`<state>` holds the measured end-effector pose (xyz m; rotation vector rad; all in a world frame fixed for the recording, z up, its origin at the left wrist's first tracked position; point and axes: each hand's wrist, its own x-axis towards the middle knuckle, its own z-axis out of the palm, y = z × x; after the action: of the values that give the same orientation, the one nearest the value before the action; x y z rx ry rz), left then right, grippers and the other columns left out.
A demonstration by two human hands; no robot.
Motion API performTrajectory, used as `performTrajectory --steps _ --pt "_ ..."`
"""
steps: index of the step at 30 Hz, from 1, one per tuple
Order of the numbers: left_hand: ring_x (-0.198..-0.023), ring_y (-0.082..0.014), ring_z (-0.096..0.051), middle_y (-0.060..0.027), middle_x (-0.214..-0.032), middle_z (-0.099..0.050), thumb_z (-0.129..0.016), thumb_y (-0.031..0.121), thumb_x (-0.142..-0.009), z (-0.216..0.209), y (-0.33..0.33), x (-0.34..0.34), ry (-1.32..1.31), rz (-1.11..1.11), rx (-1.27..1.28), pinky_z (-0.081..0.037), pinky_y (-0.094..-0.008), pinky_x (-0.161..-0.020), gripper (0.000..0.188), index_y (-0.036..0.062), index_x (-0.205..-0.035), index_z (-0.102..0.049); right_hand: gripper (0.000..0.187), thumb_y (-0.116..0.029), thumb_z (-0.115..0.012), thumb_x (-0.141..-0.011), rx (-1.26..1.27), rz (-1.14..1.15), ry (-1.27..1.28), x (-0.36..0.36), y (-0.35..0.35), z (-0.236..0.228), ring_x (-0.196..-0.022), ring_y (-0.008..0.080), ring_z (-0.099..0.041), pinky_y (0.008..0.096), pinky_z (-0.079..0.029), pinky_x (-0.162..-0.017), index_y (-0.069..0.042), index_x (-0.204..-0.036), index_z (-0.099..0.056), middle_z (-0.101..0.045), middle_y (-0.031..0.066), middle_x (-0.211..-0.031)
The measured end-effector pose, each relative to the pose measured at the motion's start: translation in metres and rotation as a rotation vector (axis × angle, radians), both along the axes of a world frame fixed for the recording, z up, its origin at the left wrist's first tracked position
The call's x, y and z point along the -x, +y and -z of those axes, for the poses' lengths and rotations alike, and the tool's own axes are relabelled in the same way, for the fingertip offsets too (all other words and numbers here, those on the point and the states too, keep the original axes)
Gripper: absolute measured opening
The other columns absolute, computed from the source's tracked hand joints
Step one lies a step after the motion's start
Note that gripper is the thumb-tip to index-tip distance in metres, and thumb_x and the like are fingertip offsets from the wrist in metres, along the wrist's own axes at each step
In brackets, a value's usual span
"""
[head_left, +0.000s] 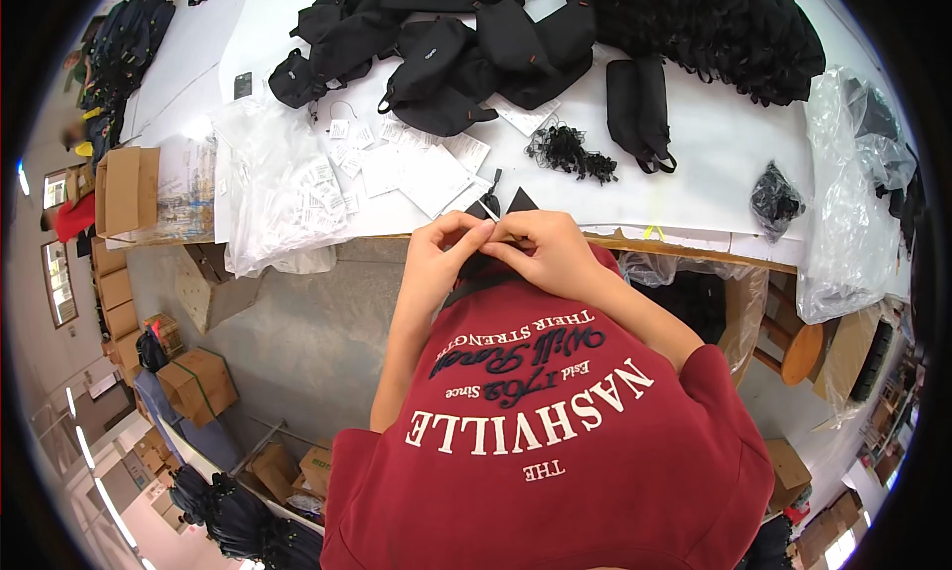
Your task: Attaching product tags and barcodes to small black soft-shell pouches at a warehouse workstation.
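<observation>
Both of my hands meet at the near edge of the white-topped table, fingertips pinched close together. My left hand and my right hand are closed on something small that their fingers mostly hide. A thin white strip sticks up by the left fingertips. Just beyond the fingers show a dark triangular corner, perhaps of a tag, and a short black strap. More black material lies below the hands, against my red shirt. Loose white paper sheets are spread just beyond my left hand.
Black pouches heap up at the far side, with a single black pouch nearer. A tangle of black cords lies right of centre. A clear plastic bag of white tags hangs over the left edge; bagged black cords sit right.
</observation>
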<state>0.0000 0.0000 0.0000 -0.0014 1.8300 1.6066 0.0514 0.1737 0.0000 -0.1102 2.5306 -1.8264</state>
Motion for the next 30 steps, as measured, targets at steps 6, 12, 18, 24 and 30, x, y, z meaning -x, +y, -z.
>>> performTrajectory --steps 6,12,18,24,30 --pt "-0.064 -0.0011 -0.047 -0.0015 -0.079 -0.063 -0.062 0.015 -0.088 -0.016 0.008 -0.004 0.096 -0.151 -0.155 -0.037 -0.0176 -0.058 0.013 0.0017 -0.088 -0.065 0.014 -0.02 -0.068 -0.077 -0.014 -0.009 -0.078 0.002 -0.002 -0.002 -0.052 0.0202 -0.054 0.0291 -0.041 -0.05 -0.006 -0.079 -0.065 -0.059 0.0071 -0.063" --pt "-0.063 -0.0049 -0.047 -0.005 -0.08 -0.062 -0.059 0.011 -0.089 -0.023 0.005 0.007 -0.034 -0.331 -0.419 -0.038 -0.0178 -0.062 0.013 -0.0011 -0.093 -0.062 0.014 -0.017 -0.061 -0.085 0.145 -0.082 -0.114 0.005 -0.003 -0.006 -0.054 0.0123 -0.049 0.0254 -0.039 -0.053 -0.005 -0.087 -0.066 -0.058 0.0061 -0.065" --pt "-0.058 -0.0034 -0.039 0.0002 -0.071 -0.054 -0.056 0.011 -0.089 -0.029 -0.005 0.01 -0.037 -0.159 -0.487 -0.032 -0.0185 -0.054 0.011 -0.0001 -0.09 -0.059 0.022 -0.011 -0.045 -0.094 0.768 -0.071 -0.174 0.004 0.006 -0.002 -0.073 0.0055 -0.047 0.0207 -0.039 -0.069 -0.002 -0.111 -0.056 -0.052 -0.0014 -0.08" --pt "-0.053 -0.0027 -0.031 0.0028 -0.066 -0.048 -0.054 0.012 -0.089 -0.038 -0.003 0.007 0.028 -0.096 -0.432 -0.025 -0.0194 -0.05 0.012 0.0005 -0.086 -0.056 0.013 -0.007 -0.059 -0.087 0.358 0.08 -0.039 0.005 0.0 0.0 -0.068 0.0078 -0.051 0.0234 -0.04 -0.062 -0.003 -0.099 -0.059 -0.057 0.0011 -0.078" --pt "-0.053 -0.0025 -0.03 0.0033 -0.065 -0.045 -0.054 0.014 -0.089 -0.041 -0.009 0.008 0.07 -0.09 -0.505 -0.023 -0.0198 -0.05 0.014 0.0008 -0.085 -0.055 0.009 -0.008 -0.067 -0.078 0.089 -0.154 0.061 0.008 0.0 -0.006 -0.062 0.0155 -0.053 0.0271 -0.041 -0.056 -0.006 -0.086 -0.063 -0.054 0.0042 -0.071"
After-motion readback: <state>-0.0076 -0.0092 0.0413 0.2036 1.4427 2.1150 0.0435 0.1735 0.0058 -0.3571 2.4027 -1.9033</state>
